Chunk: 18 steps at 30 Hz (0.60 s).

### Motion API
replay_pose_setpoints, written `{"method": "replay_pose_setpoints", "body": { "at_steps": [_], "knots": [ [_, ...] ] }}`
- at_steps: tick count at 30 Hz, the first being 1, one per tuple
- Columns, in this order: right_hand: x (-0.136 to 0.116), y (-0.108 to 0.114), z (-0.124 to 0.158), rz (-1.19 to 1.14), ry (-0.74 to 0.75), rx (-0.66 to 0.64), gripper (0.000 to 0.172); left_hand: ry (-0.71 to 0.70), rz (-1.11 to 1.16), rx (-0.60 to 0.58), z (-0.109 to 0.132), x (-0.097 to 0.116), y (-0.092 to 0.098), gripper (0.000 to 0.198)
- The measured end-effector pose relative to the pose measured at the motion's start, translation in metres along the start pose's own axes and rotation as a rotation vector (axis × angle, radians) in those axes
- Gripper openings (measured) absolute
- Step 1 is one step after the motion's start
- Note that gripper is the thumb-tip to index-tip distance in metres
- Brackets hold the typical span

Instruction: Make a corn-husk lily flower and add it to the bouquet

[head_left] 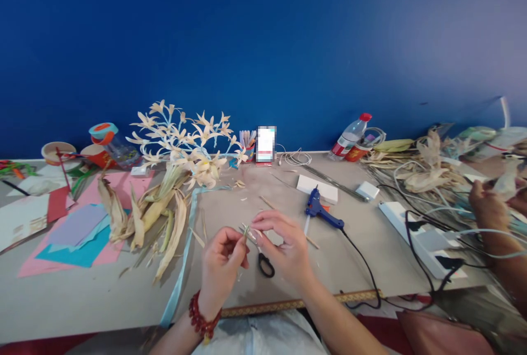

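Note:
Near the front middle of the table, my left hand (224, 259) pinches a small pale-green piece (246, 231), possibly a bit of corn husk, between thumb and forefinger. My right hand (285, 245) comes in from the other side, its thumb and fingertips closed near the top of the piece; whatever lies between them is too small to make out. Beneath the hands lie scissors (266, 265), with one black handle loop showing and the rest partly hidden. To the right rests a blue hot glue gun (323, 211). Left of my hands a light-blue ribbon (184, 261) runs down the table.
Dried corn husks (164, 218) and coloured paper (78, 234) spread leftward. Husk flowers (201, 135) stand behind. A phone (265, 145), a bottle (349, 136) and husks line the back. Rightward are a power strip (420, 240), cables and another person's hand (489, 207).

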State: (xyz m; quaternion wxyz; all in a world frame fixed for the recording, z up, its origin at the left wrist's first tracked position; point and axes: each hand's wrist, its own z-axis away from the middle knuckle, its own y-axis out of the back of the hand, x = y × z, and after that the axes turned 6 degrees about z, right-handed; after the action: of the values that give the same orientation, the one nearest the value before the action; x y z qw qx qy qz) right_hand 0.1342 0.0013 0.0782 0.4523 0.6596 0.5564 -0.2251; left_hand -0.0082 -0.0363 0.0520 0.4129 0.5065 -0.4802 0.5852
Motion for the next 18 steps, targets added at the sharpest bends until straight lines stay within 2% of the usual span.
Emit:
{"method": "replay_pose_setpoints", "body": {
  "at_steps": [10,18],
  "knots": [
    [0.0002,-0.0053,0.0017,0.058,-0.003,0.03,0.012,-0.06,-0.108,-0.015,0.0012,-0.004,0.0039,0.018],
    [0.0002,-0.0062,0.0012,0.126,0.05,0.054,0.011,-0.098,-0.164,-0.024,-0.0007,-0.0055,0.0018,0.017]
  ]
}}
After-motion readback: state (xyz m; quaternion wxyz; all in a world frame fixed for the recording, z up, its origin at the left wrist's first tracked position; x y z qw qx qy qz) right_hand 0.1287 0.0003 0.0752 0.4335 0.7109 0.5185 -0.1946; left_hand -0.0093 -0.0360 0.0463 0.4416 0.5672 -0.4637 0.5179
